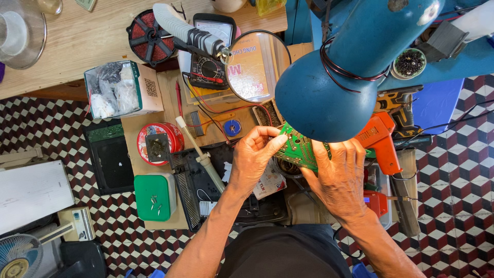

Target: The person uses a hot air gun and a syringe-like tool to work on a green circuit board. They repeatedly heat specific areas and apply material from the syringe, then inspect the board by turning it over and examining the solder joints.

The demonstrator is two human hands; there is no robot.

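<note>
Board: a green printed circuit board (297, 146) with small mounted parts sits in the air over the cluttered low bench, held between both hands, just under the rim of the blue metal lamp shade (329, 87), which hides the board's far edge.
Left hand: the left hand (252, 157) pinches the board's near-left edge between thumb and curled fingertips — fingers bent, not spread.
Right hand: the right hand (337, 177) covers the board's right side, fingers pressed together along its edge; the contact underneath cannot be made out.
Risk, slip: the grip is on edges only — a twist of either wrist could likely tip the board out onto the black plastic casing (247, 203) below.
Risk, lamp: the shade hangs very close; lifting the board could knock it against the rim.
Risk, tools: the cream-handled soldering iron (198, 149) lies just left of the left wrist, and the orange glue gun (381, 141) just beyond the right hand; a sideways elbow move could brush either.
Risk, leads: thin red wires (206, 105) trail from the black dial multimeter (208, 67) toward the board and could snag.
</note>
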